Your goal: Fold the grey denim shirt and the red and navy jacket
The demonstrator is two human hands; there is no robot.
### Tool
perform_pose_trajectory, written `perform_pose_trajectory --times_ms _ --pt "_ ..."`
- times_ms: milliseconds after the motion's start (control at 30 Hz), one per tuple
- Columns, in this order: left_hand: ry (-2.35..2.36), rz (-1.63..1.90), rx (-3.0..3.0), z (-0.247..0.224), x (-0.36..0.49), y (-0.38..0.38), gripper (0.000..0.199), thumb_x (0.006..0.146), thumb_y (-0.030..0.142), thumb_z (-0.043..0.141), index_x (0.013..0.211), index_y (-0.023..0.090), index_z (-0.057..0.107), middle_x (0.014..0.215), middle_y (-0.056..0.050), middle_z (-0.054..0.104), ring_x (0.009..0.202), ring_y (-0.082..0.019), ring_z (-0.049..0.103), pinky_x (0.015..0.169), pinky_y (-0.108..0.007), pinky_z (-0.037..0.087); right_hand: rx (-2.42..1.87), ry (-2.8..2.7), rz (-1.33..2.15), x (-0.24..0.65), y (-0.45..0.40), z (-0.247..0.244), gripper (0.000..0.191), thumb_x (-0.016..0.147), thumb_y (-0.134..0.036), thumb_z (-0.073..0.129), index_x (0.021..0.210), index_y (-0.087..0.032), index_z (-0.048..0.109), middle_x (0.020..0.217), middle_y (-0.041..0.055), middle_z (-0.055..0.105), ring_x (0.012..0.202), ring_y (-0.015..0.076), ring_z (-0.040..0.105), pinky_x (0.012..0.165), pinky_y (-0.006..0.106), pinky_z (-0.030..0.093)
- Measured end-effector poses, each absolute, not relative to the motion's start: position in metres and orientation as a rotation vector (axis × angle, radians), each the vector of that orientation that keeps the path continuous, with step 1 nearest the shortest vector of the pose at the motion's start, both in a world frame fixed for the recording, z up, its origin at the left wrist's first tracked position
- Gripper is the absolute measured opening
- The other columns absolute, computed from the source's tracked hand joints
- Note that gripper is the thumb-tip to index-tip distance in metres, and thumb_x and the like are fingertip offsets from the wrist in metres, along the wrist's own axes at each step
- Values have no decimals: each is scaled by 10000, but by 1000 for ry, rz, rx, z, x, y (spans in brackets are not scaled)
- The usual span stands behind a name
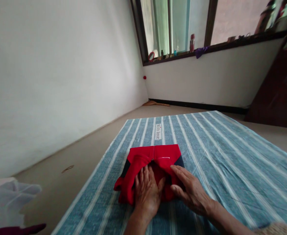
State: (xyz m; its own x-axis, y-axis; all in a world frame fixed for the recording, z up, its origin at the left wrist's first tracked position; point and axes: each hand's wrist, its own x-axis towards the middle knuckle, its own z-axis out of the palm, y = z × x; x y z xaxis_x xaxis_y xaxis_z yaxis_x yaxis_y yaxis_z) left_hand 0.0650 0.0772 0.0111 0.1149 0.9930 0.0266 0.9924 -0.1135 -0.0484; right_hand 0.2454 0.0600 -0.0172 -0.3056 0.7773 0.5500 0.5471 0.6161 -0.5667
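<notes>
A red garment with dark navy side panels (155,151) lies folded on a blue-and-white striped cloth (197,137). It looks like a jacket or hooded top, though its exact kind is not clear. My left hand (147,187) lies flat, fingers stretched out, inside the opening at the garment's middle. At the right side of the same opening, my right hand (189,187) rests its fingers on the red fabric, thumb apart from them. Neither hand grips anything that I can see. Part of the garment's near edge is hidden under my hands.
The striped cloth covers a table-like surface, with "With love" printed near its far edge. A white plastic bag (8,202) sits at lower left on the floor. Bottles and a red-rimmed mirror (151,56) line the windowsill. A dark red door (278,78) stands at right.
</notes>
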Motion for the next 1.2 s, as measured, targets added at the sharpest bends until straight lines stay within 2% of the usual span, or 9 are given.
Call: perform_pose_trajectory --times_ms 133,333,633,1000,1200 --pt "-2056 52 -2280 9 65 77 727 922 553 319 1415 21 355 1484 -212 284 1384 -343 246 1115 -522 200 -1032 -1969 380 248 62 -13 519 931 -471 443 1354 -169 448 1304 138 555 1218 244 505 1010 413 433" --pt "-2035 49 -2202 8 66 77 703 917 556 334 1409 57 386 1461 -224 345 1349 -371 313 1071 -524 254 -1031 -1960 398 246 63 -11 480 946 -457 414 1315 -161 494 1269 145 581 1186 237 533 992 403 451" --pt "-2069 24 -2215 13 69 77 680 911 538 373 1398 65 411 1452 -223 363 1338 -359 335 1083 -526 238 -1047 -2002 378 246 64 -16 487 944 -461 425 1318 -157 498 1279 141 576 1200 243 524 1008 407 443" --pt "-2091 105 -2243 12 69 76 701 927 546 331 1426 54 351 1480 -214 306 1372 -344 278 1106 -528 208 -1054 -2030 350 246 64 -21 476 950 -439 427 1322 -148 490 1287 136 571 1214 236 513 1019 412 435" --pt "-2078 108 -2242 12 69 74 680 933 526 340 1423 53 356 1468 -216 328 1365 -351 291 1102 -535 217 -1062 -2045 343 248 64 -21 469 952 -434 427 1321 -152 491 1294 132 568 1219 231 508 1020 403 436"
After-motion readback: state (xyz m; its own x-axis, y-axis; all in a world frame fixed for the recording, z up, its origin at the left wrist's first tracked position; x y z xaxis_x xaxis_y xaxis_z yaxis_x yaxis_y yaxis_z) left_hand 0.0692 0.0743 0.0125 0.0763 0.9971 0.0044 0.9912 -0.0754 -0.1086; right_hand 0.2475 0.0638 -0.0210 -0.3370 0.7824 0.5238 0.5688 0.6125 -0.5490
